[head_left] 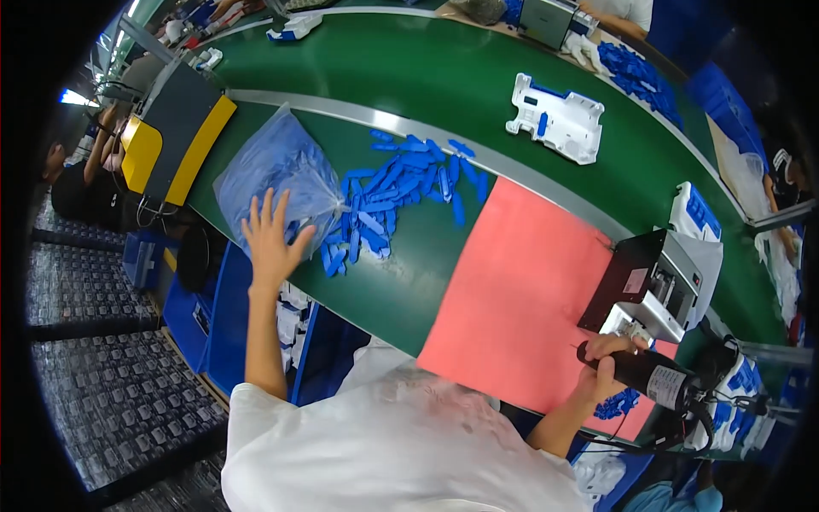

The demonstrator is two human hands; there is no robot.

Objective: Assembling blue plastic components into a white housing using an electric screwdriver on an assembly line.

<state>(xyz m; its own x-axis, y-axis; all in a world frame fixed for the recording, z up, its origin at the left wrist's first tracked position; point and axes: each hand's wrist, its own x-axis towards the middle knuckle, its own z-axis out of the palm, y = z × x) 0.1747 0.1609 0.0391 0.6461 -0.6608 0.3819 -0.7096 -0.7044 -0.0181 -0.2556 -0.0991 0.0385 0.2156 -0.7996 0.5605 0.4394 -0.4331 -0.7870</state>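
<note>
Workbench: flat green top (pixel 375 299), with a green conveyor belt (pixel 409 60) on the far side beyond a metal rail (pixel 367 113).
Mat: salmon-pink rectangular sheet (pixel 512 282) right of centre.
Left hand: the left hand (pixel 275 252) has its fingers spread apart over the bag's near side; whether it presses down, I cannot tell.
Bag: translucent blue thin plastic bag (pixel 281 154) at the left, its gathered neck toward the right. Probably soft and slippery, shifting with its contents; the neck looks like the surest hold.
Pieces: loose heap of slim blue plastic strips (pixel 401 175) between bag and mat. Likely light and stiff, best pinched across their long edges.
Right hand: the right hand (pixel 604 369) has thumb and fingers closed round the driver's front end.
Driver: black cylindrical powered screwdriver (pixel 665 386) over the mat's near right part, tip leftward. Probably rigid and heavier than the strips; its barrel suits a full grip.
Machine: black-and-silver boxy device (pixel 627 277) just beyond the driver.
</note>
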